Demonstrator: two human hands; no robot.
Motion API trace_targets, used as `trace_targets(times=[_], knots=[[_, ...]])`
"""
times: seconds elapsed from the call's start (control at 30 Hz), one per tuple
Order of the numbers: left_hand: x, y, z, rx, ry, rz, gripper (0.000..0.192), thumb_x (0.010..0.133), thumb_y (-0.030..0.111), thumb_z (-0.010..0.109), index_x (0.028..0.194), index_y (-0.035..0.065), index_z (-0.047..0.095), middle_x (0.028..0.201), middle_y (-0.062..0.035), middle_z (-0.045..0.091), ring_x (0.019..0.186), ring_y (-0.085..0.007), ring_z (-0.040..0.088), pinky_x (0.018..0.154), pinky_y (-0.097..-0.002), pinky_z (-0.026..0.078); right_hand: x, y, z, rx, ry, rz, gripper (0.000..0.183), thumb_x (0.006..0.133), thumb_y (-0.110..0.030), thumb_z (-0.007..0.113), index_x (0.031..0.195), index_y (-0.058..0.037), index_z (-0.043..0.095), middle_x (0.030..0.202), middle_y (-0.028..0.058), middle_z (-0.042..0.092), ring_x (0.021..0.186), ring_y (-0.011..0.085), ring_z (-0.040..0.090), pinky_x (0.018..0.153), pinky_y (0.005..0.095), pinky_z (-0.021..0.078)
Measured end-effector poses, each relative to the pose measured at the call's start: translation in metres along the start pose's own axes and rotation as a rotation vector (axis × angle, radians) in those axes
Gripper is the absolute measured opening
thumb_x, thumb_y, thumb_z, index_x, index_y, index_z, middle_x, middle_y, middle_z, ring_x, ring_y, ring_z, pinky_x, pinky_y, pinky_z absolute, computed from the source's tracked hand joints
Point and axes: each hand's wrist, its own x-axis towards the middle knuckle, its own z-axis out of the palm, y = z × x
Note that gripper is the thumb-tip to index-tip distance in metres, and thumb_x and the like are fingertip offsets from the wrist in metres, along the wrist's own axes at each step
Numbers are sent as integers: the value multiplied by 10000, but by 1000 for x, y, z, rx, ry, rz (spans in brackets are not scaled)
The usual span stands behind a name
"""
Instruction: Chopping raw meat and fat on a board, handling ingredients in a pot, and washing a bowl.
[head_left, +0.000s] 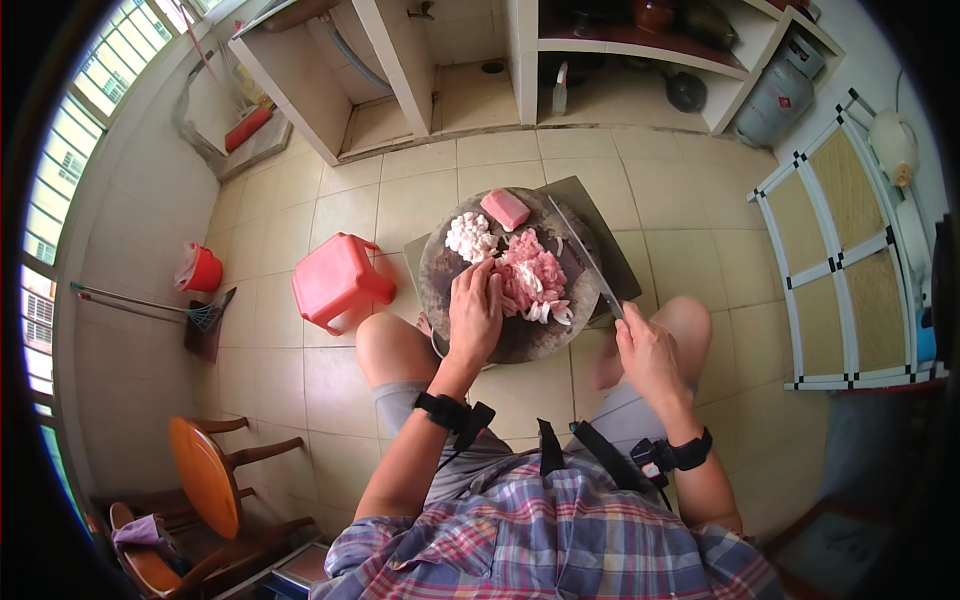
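Note:
A round chopping block (525, 345) stands low between my knees. On it, a heap of pink meat pieces mixed with white strips (534, 274) lies in the middle. Behind the heap rests a pink block of meat (505, 208), and to its left a pile of diced white fat (472, 237). My left hand (475, 304) rests at the heap's left edge, its fingertips by the meat; whether they pinch a piece is hidden. By its handle, my right hand (641, 349) grips a kitchen knife (589, 259), whose blade slants over the block's right side, apart from the meat.
A red plastic stool (337, 279) stands left of the block. Further left are a red bucket (202, 268), a dustpan (202, 337) and a wooden stool (206, 476). A gas cylinder (776, 94) stands at the back right, near a white-framed panel (832, 259).

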Motion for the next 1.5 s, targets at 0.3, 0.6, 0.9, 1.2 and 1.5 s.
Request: trace_targets(times=[0.3,0.6,0.9,1.2,1.5], knots=[[13,-3,10,-254,-100,-38,299,969,219,426,1147,1,529,1140,-196,561,1081,-363,512,940,-407,403,4,-11,-9,3,-148,-129,214,898,-131,488,1088,-35,510,754,186,628,674,379,604,581,461,469],[31,-5,25,-407,-53,-196,309,964,187,409,1193,-9,481,1099,-215,576,1015,-380,539,904,-412,415,12,-6,-6,-5,-160,-195,220,886,-130,505,1085,-35,500,805,198,620,709,394,592,594,468,466],[44,4,24,-199,-143,8,318,974,263,392,1108,22,551,989,-222,614,943,-407,550,858,-434,423,11,10,5,1108,-330,399,142,957,-198,473,943,-57,468,592,-30,437,428,46,438,392,228,387],[20,1,-3,-397,-46,-237,287,956,239,471,1118,23,568,970,-173,649,929,-336,610,809,-384,474,-2,8,19,1312,-452,619,119,949,-220,507,916,-132,434,617,-27,417,396,44,376,376,237,378],[-10,44,23,290,-304,440,609,807,503,586,1326,205,472,1433,-75,360,1345,-279,278,1100,-551,118,-4,31,4,1200,-213,532,124,949,-206,501,1021,-112,467,620,-23,441,390,43,376,359,210,355]])
